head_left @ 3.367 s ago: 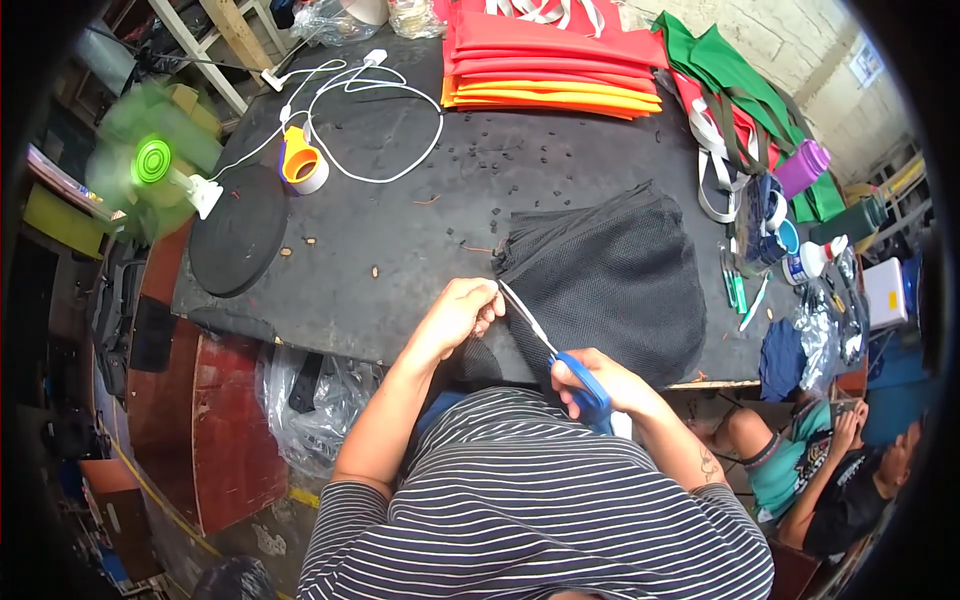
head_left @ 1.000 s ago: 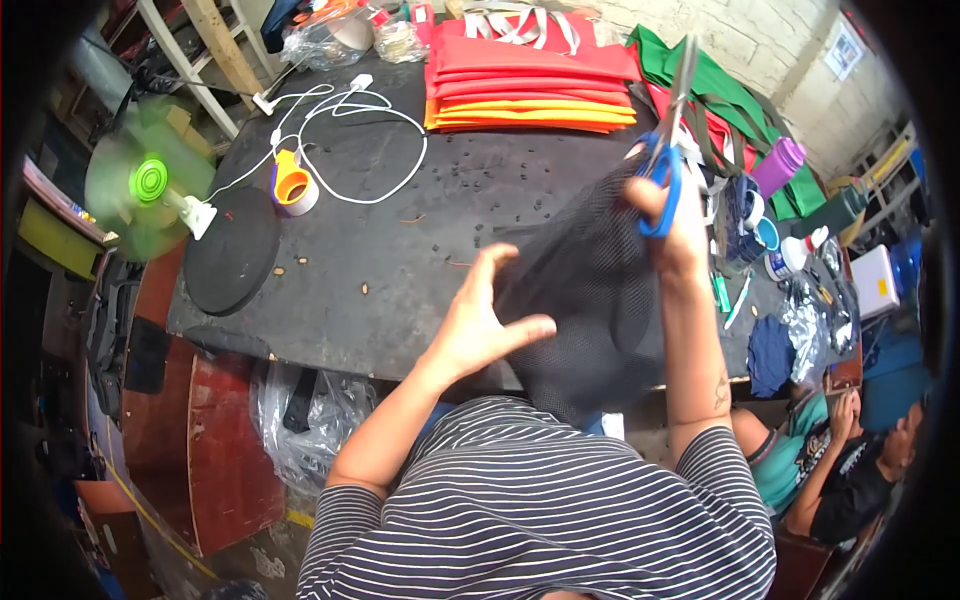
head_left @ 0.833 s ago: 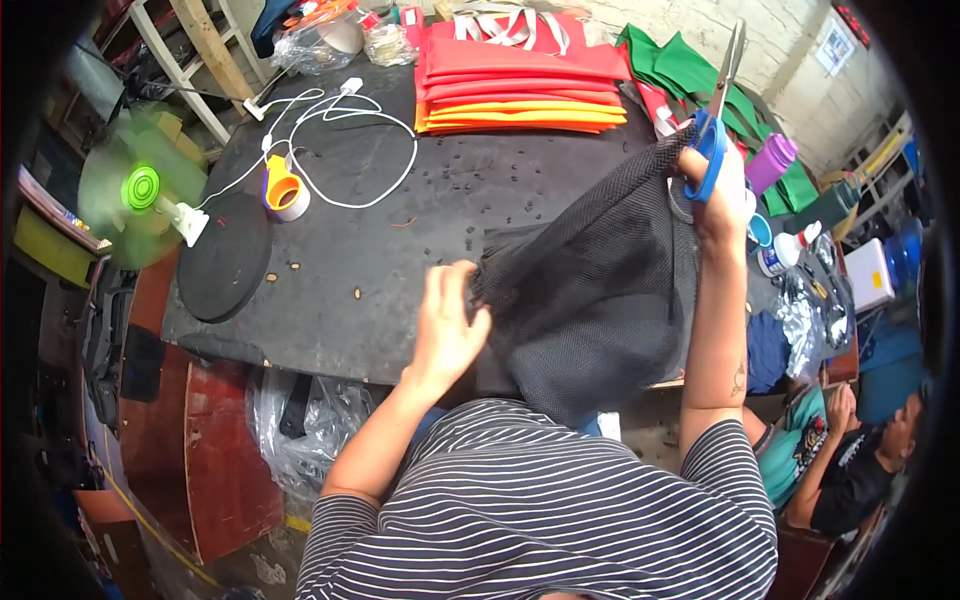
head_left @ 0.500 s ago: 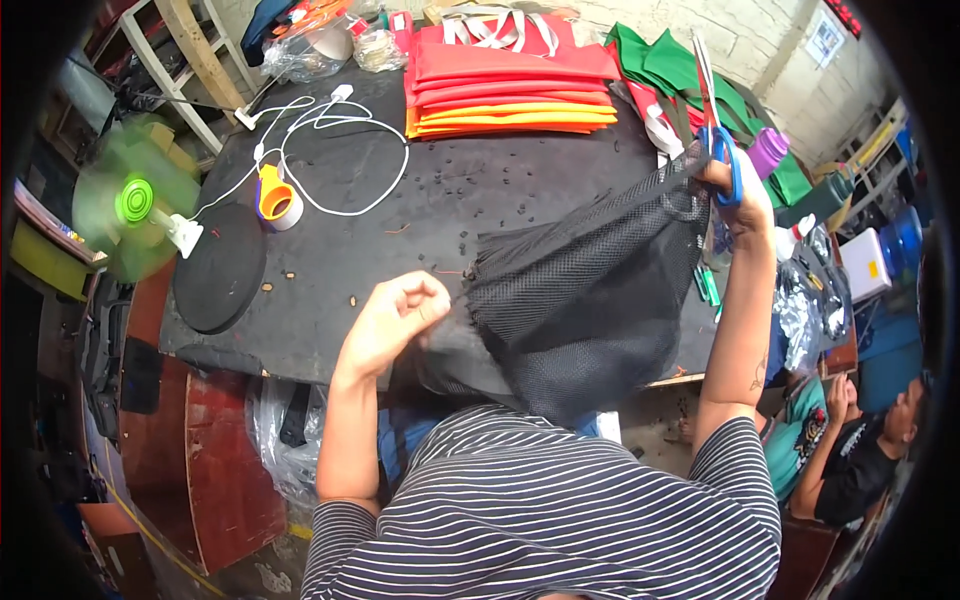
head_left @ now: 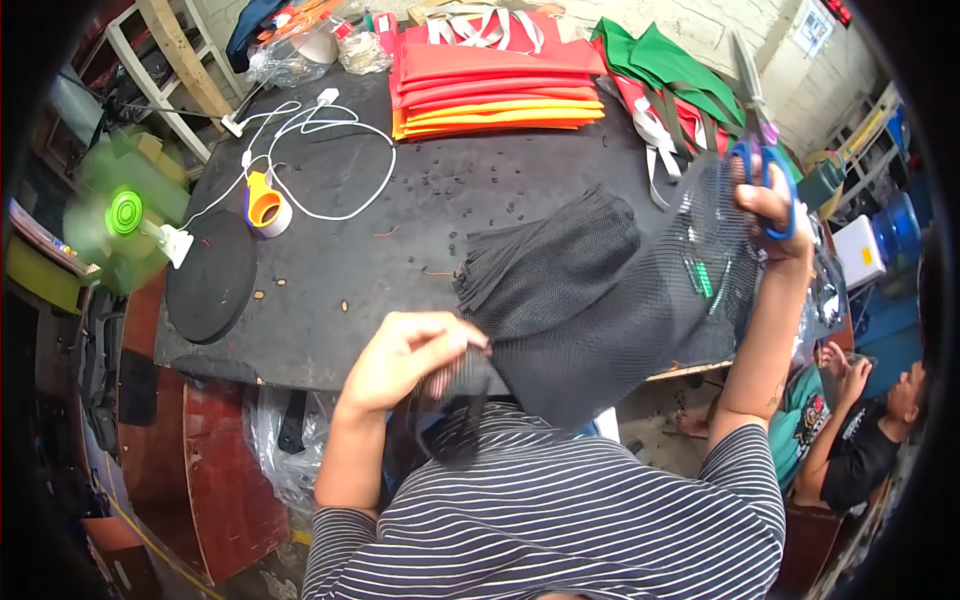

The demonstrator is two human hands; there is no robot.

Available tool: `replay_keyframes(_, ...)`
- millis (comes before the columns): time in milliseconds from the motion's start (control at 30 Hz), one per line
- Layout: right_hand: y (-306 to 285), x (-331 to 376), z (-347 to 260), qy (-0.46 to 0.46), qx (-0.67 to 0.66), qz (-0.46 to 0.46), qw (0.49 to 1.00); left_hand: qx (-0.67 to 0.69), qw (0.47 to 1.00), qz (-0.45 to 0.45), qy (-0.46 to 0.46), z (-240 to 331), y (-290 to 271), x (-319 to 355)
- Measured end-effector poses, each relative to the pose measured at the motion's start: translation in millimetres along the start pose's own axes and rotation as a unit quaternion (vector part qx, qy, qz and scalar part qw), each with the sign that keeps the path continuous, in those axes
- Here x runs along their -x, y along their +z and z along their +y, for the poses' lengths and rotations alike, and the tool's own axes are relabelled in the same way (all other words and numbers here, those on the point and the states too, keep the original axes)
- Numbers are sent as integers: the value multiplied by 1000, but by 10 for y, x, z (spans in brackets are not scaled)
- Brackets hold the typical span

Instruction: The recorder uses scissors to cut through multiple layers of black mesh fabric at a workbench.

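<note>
Black mesh fabric point(head_left: 600, 345) stretches in front of me between my two hands and hangs over the table's near edge. My left hand point(head_left: 410, 360) pinches one edge of it, and a dark, blurred part dangles below those fingers. Raised at the right, my right hand point(head_left: 780, 215) is closed round the blue handles of a pair of scissors point(head_left: 748, 85), whose blades point up and away. The mesh's other end reaches up to that same hand. A gathered pile of black mesh point(head_left: 560, 245) lies on the table behind the stretched piece.
Red and orange folded bags point(head_left: 500, 90) are stacked at the back of the dark table point(head_left: 330, 255), beside green fabric point(head_left: 665, 70). On the left are a white cable point(head_left: 392, 165), a tape roll point(head_left: 268, 210), a black disc point(head_left: 212, 275) and a spinning fan point(head_left: 125, 212). Another person point(head_left: 870, 420) sits at the right.
My right hand has moved right with the scissors, drawing the mesh out wider. The left hand has come slightly right and now pinches the mesh. A gathered pile shows on the table.
</note>
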State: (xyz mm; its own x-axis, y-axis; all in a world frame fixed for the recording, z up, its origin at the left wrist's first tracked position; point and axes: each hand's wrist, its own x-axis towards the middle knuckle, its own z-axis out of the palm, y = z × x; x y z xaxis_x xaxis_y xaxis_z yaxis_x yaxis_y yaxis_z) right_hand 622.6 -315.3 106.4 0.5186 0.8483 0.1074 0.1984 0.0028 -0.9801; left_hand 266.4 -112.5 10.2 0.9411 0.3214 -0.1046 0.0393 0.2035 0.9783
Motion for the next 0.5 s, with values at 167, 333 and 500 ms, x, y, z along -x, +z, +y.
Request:
replay_keyframes(167,265,-354,852,99,86,28,991,-12,991,123,-58,-762,-157,-378)
replay_keyframes(333,212,-378,1548,64,118,215,967,-3,985,159,-66,-1041,-116,-479)
replay_keyframes(500,861,100,1164,60,64,141,986,-19,983,175,-59,-1124,-183,-485)
